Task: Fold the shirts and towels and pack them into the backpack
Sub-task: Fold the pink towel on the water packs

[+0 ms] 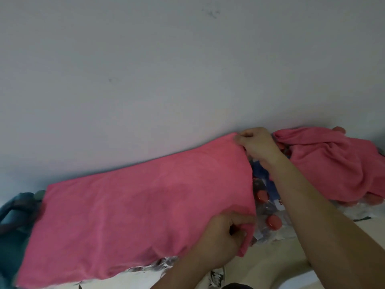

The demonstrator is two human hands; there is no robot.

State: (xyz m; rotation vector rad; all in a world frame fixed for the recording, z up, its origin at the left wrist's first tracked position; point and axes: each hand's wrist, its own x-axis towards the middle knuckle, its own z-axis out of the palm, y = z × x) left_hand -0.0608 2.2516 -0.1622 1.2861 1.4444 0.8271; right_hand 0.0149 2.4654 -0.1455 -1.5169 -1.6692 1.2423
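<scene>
fingers of the right hand (258, 143) are curled into a pinch on the far right corner of the spread pink towel (135, 205), close against the wall (166, 69). the left hand (225, 240) is closed the same way on the near right corner, with the hem bunched inside its grip. both hands hold the 1 short edge. the rest of the towel lies fairly flat and runs away to the left, its near edge rippling over a patterned sheet (150, 268).

this looks like the start of the 1st fold, with the held edge due to travel across to the left edge. to do it well, lift the 2 corners together and keep the hem taut between them, since the cloth looks soft and would sag in the middle. carry it low, set the far corner down first along the wall line, then match the near one. flatten the ripples at the near left before or just after landing, and smooth outward from the crease.

just right of the hands, under the right forearm, sit bottles (270, 221) with red caps in clear wrap. the hem could drag on them if it is lifted lazily. beyond them a 2nd pink towel (325, 163) lies in a crumpled heap, not yet folded. at the far left a teal-blue bag (14, 213) with a strap loop touches the towel's left end. it may be the backpack, though i cannot tell. a sneaker (217, 278) shows at the bottom edge.
</scene>
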